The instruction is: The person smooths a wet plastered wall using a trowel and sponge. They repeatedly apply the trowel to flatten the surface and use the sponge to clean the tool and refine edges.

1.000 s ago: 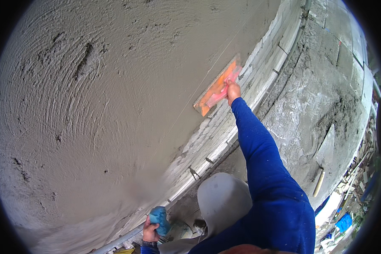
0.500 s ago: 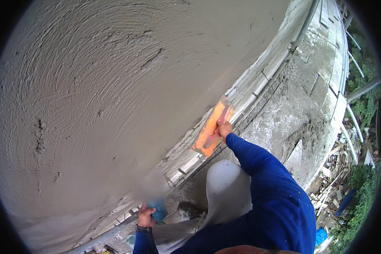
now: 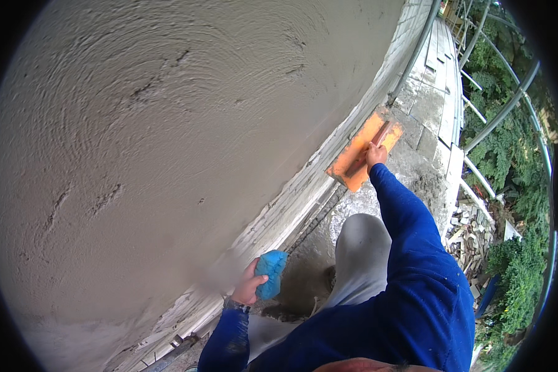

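My right hand point(image 3: 375, 156) is closed round the handle of an orange plastering float point(image 3: 361, 141). The float is tilted, its handle side up, over the seam between the wall's edge and the walkway. Grey smears mark its corners. In my left hand point(image 3: 247, 286) is a blue sponge point(image 3: 271, 273), gripped with the fingers beside the wall's lower edge. Wet grey plaster point(image 3: 136, 167) covers the large wall on the left, with curved sweep marks and a few rough pits. A blurred patch lies over the plaster near my left hand.
A pale brick strip point(image 3: 304, 208) runs along the plaster's edge. Boards point(image 3: 437, 93) and a cement-stained walkway point(image 3: 409, 164) lie to the right, bordered by metal poles point(image 3: 502, 115). Beyond are green bushes point(image 3: 514, 273) and scattered wood scraps point(image 3: 465, 229) lower down.
My right hand with the float has moved up and right, off the wall's edge. The left hand has risen, bringing the sponge into fuller sight. The view has shifted too.
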### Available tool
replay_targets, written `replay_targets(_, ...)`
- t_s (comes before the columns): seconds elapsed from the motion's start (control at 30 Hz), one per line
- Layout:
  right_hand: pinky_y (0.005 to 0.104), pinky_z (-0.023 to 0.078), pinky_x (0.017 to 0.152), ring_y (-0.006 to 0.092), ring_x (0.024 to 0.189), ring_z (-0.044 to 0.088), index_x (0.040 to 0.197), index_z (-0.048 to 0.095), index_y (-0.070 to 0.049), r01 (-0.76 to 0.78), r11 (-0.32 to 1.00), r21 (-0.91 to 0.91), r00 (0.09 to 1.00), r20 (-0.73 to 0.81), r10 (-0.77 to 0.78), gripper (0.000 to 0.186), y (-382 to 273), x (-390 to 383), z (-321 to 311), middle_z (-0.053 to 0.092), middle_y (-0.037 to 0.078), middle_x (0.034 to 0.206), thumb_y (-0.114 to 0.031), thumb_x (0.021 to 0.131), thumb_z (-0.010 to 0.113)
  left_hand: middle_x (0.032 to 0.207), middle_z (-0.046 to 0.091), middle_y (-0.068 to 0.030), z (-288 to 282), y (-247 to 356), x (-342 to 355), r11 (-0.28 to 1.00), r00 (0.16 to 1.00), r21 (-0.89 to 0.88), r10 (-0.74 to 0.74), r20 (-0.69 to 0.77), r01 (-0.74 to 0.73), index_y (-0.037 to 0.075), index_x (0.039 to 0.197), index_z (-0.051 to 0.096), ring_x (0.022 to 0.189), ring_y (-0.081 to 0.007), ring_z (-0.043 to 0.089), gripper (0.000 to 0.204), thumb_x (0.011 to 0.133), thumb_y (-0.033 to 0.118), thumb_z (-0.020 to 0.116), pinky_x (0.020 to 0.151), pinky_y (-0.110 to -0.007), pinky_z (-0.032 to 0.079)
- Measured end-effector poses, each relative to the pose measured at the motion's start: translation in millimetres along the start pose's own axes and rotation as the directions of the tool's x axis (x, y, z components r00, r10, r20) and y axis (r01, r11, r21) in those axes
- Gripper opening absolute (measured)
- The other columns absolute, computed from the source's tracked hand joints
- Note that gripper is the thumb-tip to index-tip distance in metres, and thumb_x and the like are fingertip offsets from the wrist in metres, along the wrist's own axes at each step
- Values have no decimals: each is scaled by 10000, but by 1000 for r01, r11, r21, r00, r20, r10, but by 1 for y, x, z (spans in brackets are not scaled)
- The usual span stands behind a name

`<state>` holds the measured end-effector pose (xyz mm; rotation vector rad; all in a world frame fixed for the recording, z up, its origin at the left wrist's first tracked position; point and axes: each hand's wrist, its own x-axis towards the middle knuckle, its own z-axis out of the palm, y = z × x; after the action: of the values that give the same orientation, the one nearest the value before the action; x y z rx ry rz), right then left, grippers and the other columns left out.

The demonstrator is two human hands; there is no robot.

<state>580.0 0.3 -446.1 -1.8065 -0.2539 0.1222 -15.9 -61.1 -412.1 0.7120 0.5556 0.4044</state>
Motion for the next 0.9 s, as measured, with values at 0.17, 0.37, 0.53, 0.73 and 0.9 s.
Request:
replay_targets(0.17,433,545,629,303,659,696,1002,613,59,104,978,-181,994,-13,-109,329,-111,17,-44,690,182,750,-248,898,670,1301,615,-118,-26,3,-6,997,999,-67,-28,30,30,6,1455,435,1187,-231,614,577,922,85,642,1025,-424,502)
replay_targets(0.37,335,476,497,165,527,561,972,599,-16,171,982,77,978,110,-179,251,-175,-14,-74,585,66,673,-264,1000,619,1287,629,-82,-77,-19,-15,993,982,-64,-107,-156,98,56,1433,480,1162,-217,616,571,922,144,719,993,-431,513)
replay_targets(0.53,323,447,473,140,498,482,1002,594,-54,-62,951,303,990,142,20,221,-74,0,-90,499,12,686,-275,1016,597,1251,655,-81,-91,-39,20,947,935,196,-190,-301,255,37,1409,502,1117,-205,646,552,906,80,725,985,-389,524)
replay_targets(0.73,423,561,797,237,884,661,1218,604,-73,-486,665,567,848,489,203,255,43,62,-44,675,88,1006,-213,1037,493,1272,650,-85,-144,-69,107,654,896,648,-108,-431,391,-4,1475,442,1095,-177,638,677,870,69,735,966,-336,509)
replay_targets(0.9,458,531,999,265,1136,653,1356,587,-89,-709,441,550,691,667,280,406,171,103,-44,680,106,1258,-157,1004,395,1200,692,-71,-21,-38,250,438,879,763,-270,-392,475,30,1465,508,1061,-166,653,647,863,89,739,923,-320,518)
